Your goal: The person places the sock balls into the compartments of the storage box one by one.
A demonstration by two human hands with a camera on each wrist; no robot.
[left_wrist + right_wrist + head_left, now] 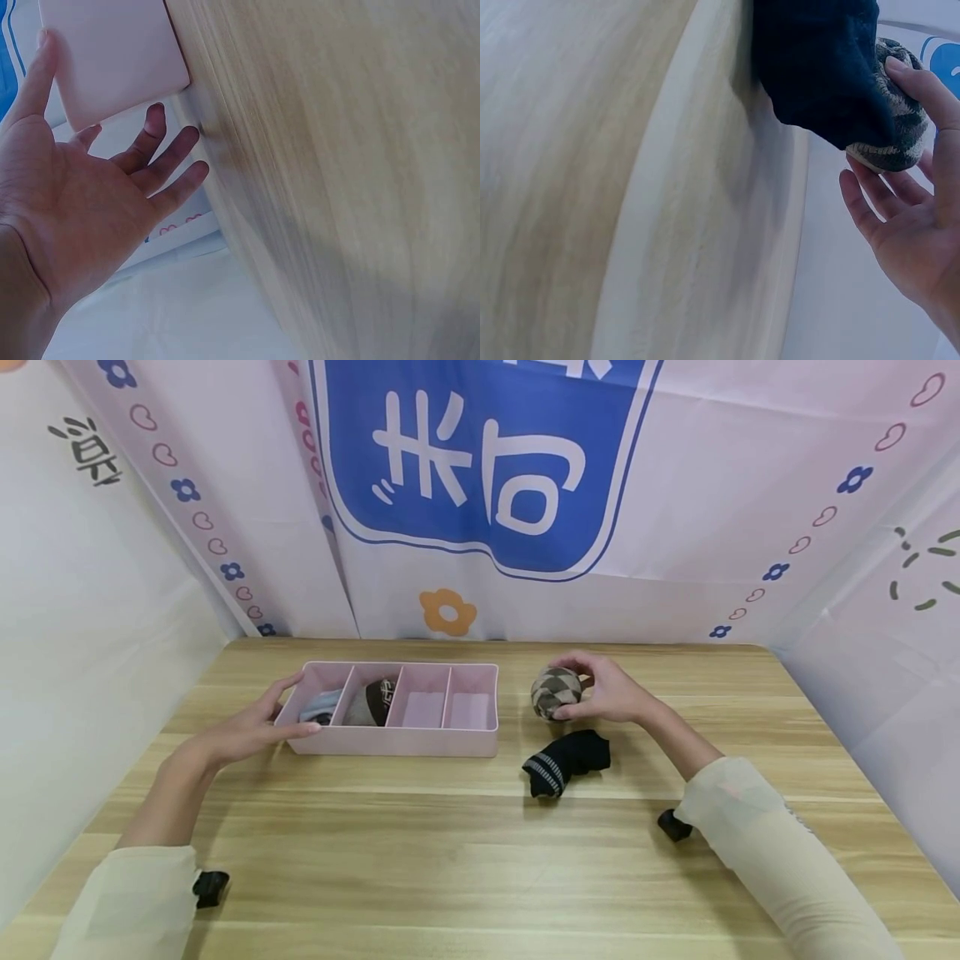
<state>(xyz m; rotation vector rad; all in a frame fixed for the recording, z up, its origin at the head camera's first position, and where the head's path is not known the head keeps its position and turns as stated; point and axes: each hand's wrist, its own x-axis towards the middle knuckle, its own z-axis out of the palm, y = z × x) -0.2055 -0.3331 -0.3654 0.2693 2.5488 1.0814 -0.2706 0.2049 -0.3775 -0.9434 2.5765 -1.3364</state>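
Note:
At the left end of a pink divided box (pixel 390 742), my left hand (pixel 251 727) spans the corner, thumb along the front rim and a finger at the back. In the left wrist view its other fingers spread apart beside the box's end wall. My right hand (pixel 607 689) grips a balled brown-and-beige checkered sock (pixel 556 693) between thumb and fingers, to the right of the box. Just in front of it on the table lies a folded black sock (pixel 573 758) with grey stripes; it partly covers the checkered one in the right wrist view.
The box's leftmost compartment holds a light blue sock (pixel 321 704), the second a grey and dark brown sock (pixel 371 703). Its two right compartments show bare floors. Printed cloth (pixel 660 585) hangs behind the wooden table (pixel 450 860) and at both sides.

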